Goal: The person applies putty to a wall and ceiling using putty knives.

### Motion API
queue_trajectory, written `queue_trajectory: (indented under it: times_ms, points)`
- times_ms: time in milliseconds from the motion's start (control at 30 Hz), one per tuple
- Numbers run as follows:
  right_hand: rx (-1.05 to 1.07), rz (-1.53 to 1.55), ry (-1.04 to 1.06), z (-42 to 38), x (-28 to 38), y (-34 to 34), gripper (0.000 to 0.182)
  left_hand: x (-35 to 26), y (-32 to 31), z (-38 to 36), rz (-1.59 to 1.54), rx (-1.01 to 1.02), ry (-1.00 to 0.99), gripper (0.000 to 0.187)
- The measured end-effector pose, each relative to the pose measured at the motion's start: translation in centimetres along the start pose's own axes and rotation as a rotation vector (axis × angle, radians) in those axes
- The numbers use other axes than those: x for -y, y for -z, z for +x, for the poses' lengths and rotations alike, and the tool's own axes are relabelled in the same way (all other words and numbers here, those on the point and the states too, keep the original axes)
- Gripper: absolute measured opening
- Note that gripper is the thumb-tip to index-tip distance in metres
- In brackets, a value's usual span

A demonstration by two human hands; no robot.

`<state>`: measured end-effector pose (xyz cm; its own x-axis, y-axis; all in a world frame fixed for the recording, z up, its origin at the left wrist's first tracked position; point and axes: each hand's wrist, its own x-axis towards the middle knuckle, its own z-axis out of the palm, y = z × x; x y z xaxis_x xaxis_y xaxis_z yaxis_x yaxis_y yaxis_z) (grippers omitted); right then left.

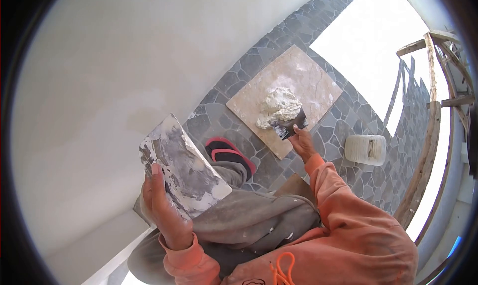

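My left hand [162,205] is closed around the near-left edge of a plaster-smeared board [186,168], its thumb lying on the face. White paste coats the board's borders, and grey shows through in the middle. Farther out, my right hand [301,141] grips a dark scraper [291,125] with white smears on its blade. The blade is against the near side of a heap of white plaster [281,105]. That heap sits on a beige tile [249,93] laid flat on the floor.
A pale wall [114,61] rises along the left. Right of the tile, a translucent plastic container [365,149] stands on the grey stone-patterned floor [326,133]. Wooden poles [423,160] line the far right. A foot in a black-and-red sandal [230,154] is between board and tile.
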<state>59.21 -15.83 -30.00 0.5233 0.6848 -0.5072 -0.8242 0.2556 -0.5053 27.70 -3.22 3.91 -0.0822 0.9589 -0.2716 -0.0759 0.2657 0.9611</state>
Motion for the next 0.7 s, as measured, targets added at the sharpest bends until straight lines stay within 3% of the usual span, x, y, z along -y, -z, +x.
queue_trajectory:
  times_ms: [133, 300, 400, 567, 700]
  points:
    - [0.280, -0.117, 0.068, -2.6, 4.7, -5.7, 0.036, 0.5, -1.8, 0.3, -0.149, 0.097, 0.117, 0.038]
    - [0.515, -0.176, 0.300, -7.9, 9.8, -17.6, 0.043, 1.8, -4.5, 0.2, -0.297, 0.260, 0.301, 0.037]
    - [0.750, -0.269, 0.464, -9.4, 11.5, -20.7, 0.041, 2.3, -5.8, 0.4, -0.376, 0.360, 0.374, 0.037]
    - [1.014, -0.581, 0.945, -13.1, 12.0, -27.3, 0.018, 1.5, -7.5, 0.2, -0.534, 0.470, 0.451, 0.041]
    - [1.183, -0.746, 1.135, -14.7, 11.8, -30.0, 0.032, 0.1, -7.7, -0.2, -0.673, 0.537, 0.489, 0.044]
